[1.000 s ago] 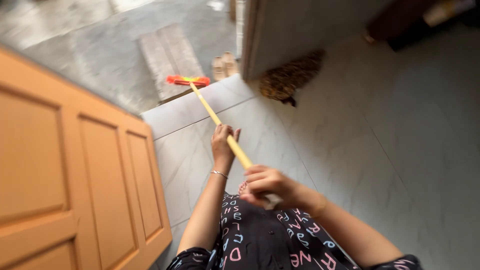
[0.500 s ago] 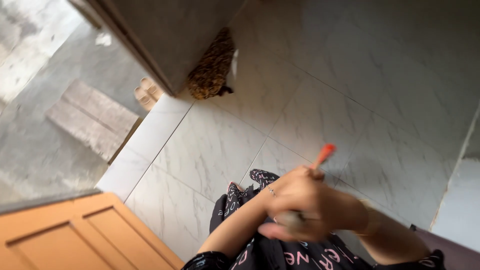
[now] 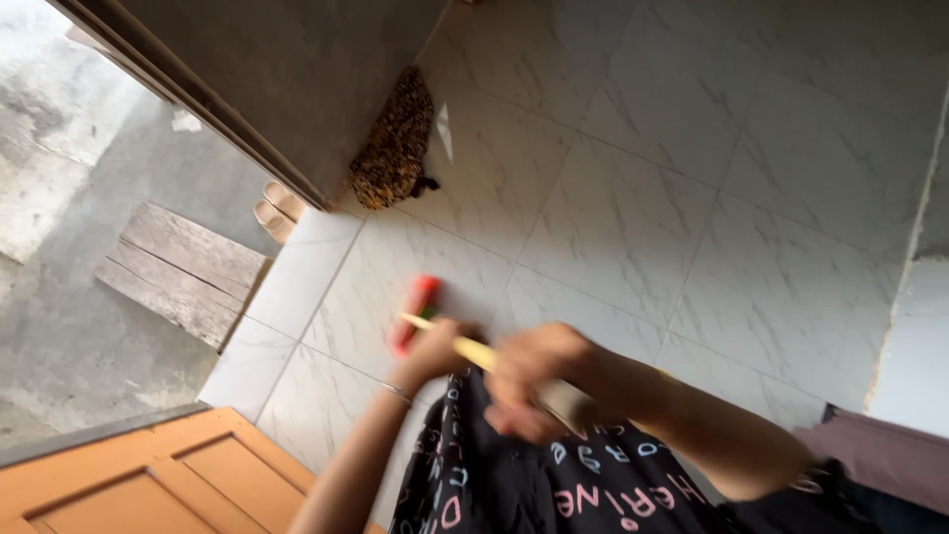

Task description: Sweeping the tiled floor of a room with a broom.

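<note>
White marble-look tile floor (image 3: 633, 227) by an open doorway, seen from above. At centre, a yellow mop handle (image 3: 474, 351) runs low across the person's front, w/ its red mop head (image 3: 415, 307) down on the tiles just past the left hand (image 3: 435, 346). Left hand's grip is wrapped round the handle nr the head end; a thin bangle (image 3: 397, 393) sits on that wrist. Right hand (image 3: 539, 381) has its grip clamped on the handle further back, fingers curled over it; both hands motion-blurred. Below them, a black garment w/ pink and white letters (image 3: 554, 475).

Further out: a brown speckled bundle (image 3: 393, 148), too blurred to identify, lies on the floor against a grey door panel (image 3: 287, 69). Beside the panel's edge, a pair of tan sandals (image 3: 277, 210) at the threshold. Outside, a weathered wooden plank board (image 3: 183, 272) on rough concrete ground (image 3: 69, 326). Bottom left, an orange panelled wooden door (image 3: 168, 475).
</note>
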